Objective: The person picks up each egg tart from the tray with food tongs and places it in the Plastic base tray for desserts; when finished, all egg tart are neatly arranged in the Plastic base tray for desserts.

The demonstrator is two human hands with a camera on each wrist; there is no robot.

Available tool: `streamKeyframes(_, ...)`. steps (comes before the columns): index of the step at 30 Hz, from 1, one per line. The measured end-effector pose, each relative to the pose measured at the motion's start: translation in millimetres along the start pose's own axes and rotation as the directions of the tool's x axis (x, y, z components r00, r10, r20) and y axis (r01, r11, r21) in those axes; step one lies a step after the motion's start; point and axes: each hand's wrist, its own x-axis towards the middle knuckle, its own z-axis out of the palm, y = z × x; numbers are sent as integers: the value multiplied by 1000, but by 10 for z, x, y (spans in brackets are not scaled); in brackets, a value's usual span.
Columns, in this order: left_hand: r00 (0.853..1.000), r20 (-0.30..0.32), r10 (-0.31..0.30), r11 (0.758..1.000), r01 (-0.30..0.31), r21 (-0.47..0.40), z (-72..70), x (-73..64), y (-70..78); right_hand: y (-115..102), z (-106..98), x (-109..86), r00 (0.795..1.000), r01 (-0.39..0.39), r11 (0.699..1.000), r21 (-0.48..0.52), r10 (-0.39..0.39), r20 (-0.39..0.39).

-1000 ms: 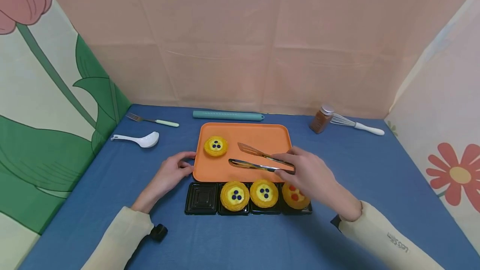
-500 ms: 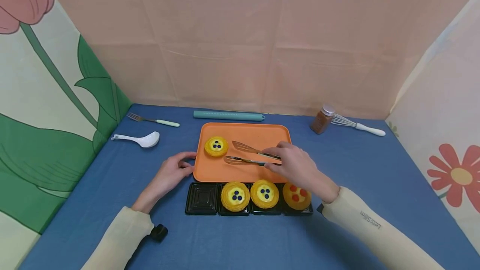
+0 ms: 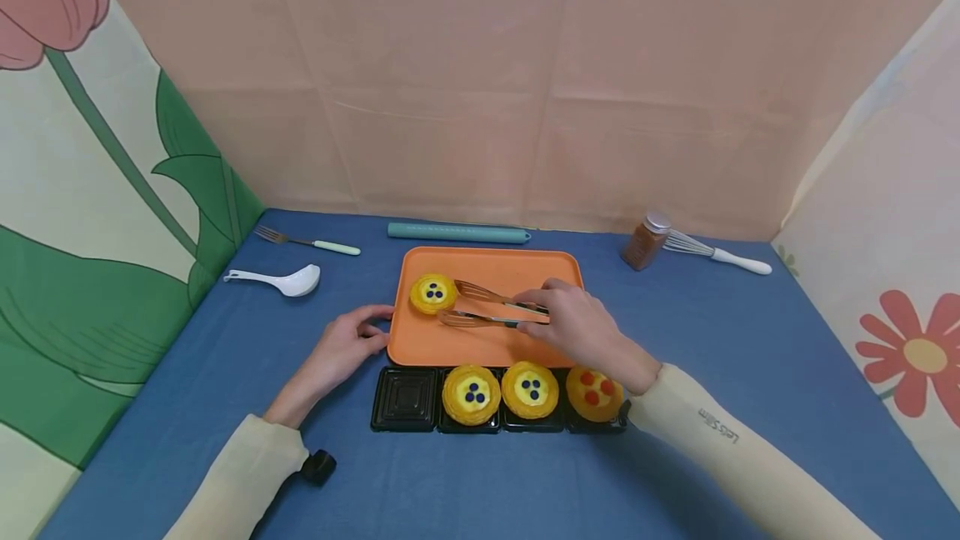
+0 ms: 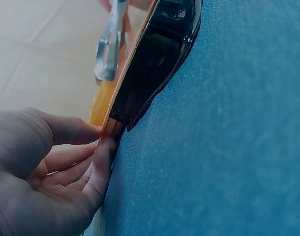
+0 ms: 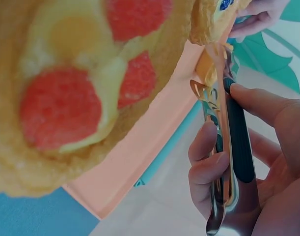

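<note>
On the orange tray (image 3: 450, 349), towards its left end, sits a yellow egg tart (image 3: 432, 295) topped with blue berries. My right hand (image 3: 574, 328) grips metal tongs (image 3: 487, 321) with dark grips, arms spread. One tongs tip is right at the tart's right edge, the other just below it. My left hand (image 3: 347, 348) pinches the tray's left rim between thumb and fingers, as the left wrist view shows. In front of the tray lies a black plastic box (image 3: 405, 400), holding two blue-topped tarts (image 3: 471, 395) and a red-topped tart (image 3: 595, 395); its left compartment is bare.
Behind the tray lies a teal rolling pin (image 3: 459, 232). At the left are a fork (image 3: 336, 247) and a white ladle (image 3: 296, 281). A brown jar (image 3: 646, 242) stands at the back right beside a whisk (image 3: 738, 261). Fabric walls enclose the blue table (image 3: 480, 490).
My right hand has moved left over the tray, bringing the tongs' tips from mid-tray up to the tart. The left hand keeps its place on the rim.
</note>
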Motion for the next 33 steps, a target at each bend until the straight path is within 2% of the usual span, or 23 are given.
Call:
streamKeyframes(23,1000,-3,6,1000,-6,-5,10,-20,12,7,15,55,1000,-8,996,88,7,14)
streamKeyframes(33,1000,1,10,1000,-10,-6,2,-16,5,-7,1,56,1000,0,996,88,-1,8)
